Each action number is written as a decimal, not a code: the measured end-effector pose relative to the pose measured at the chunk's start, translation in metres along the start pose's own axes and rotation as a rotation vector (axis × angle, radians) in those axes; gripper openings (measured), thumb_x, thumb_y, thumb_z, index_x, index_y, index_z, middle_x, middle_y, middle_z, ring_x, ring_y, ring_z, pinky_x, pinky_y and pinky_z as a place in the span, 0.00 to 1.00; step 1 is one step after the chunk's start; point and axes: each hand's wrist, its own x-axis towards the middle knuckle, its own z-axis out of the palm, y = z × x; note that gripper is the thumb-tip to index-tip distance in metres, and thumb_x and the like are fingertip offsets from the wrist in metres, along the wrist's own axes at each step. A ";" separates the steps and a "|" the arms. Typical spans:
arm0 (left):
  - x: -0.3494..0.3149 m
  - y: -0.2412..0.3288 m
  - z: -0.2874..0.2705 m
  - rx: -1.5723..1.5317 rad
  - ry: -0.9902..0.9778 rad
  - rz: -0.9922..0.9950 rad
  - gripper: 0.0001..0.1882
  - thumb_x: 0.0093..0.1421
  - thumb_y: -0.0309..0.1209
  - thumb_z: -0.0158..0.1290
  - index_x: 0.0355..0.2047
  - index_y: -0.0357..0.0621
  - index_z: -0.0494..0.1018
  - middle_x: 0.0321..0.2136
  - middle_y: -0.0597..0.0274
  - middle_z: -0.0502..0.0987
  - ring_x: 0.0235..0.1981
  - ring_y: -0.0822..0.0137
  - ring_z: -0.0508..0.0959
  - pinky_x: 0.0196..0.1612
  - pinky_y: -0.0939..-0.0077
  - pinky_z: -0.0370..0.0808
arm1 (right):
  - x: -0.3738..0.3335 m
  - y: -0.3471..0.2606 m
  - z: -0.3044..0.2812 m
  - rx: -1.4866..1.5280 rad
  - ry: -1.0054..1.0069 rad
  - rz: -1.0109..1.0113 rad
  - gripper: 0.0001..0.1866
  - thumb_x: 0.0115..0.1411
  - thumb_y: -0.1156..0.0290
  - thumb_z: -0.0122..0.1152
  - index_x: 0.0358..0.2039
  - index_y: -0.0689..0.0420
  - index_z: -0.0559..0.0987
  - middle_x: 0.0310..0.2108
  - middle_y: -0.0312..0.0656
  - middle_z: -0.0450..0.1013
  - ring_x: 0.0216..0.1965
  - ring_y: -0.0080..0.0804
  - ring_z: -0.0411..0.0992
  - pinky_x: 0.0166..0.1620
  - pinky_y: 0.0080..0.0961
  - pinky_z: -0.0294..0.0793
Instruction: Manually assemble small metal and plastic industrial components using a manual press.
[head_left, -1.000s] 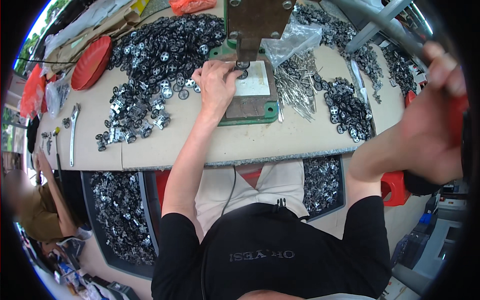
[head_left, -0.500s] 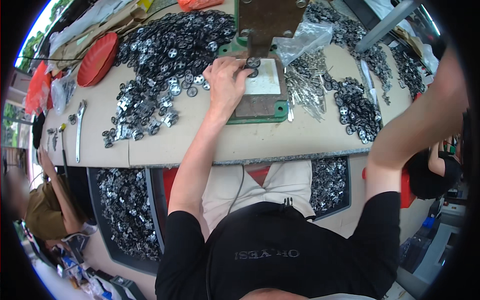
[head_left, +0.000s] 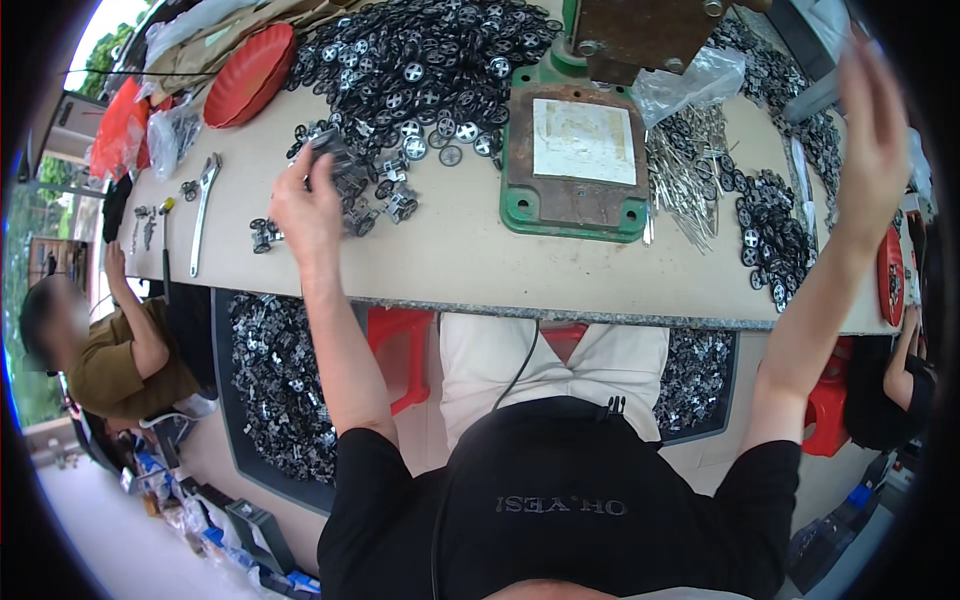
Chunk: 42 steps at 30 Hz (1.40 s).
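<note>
My left hand [head_left: 310,210] is over the left part of the table, its thumb and fingers curved around several blurred wheel-and-axle pieces [head_left: 345,170]. More silvery wheel pieces [head_left: 400,205] lie just right of it. At the far right my right hand [head_left: 872,160] is raised with fingers stretched, beside a grey bar [head_left: 812,98]; whether they touch cannot be seen. Between the hands stands a green and brown press [head_left: 580,205] with a worn white pad [head_left: 583,142] on its base. A large heap of black spoked wheels [head_left: 430,70] lies left of the press.
Metal pins [head_left: 690,185] and a smaller wheel pile [head_left: 775,240] lie right of the press. A red dish [head_left: 250,75], a wrench [head_left: 205,215] and a hammer [head_left: 166,240] are at left. Bins of parts [head_left: 280,390] stand below the table edge. Another person [head_left: 130,360] sits at left.
My left hand has left the press pad and moved left to the wheel pieces, disturbing their pile. My right hand has come into view at the right. The view has shifted.
</note>
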 end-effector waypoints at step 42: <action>0.110 -0.096 0.063 0.334 -0.184 0.192 0.14 0.54 0.32 0.50 0.42 0.55 0.74 0.41 0.59 0.75 0.48 0.62 0.71 0.53 0.52 0.53 | -0.208 0.004 0.041 0.142 -0.464 0.405 0.06 0.55 0.79 0.53 0.33 0.65 0.76 0.39 0.47 0.71 0.41 0.37 0.70 0.46 0.25 0.67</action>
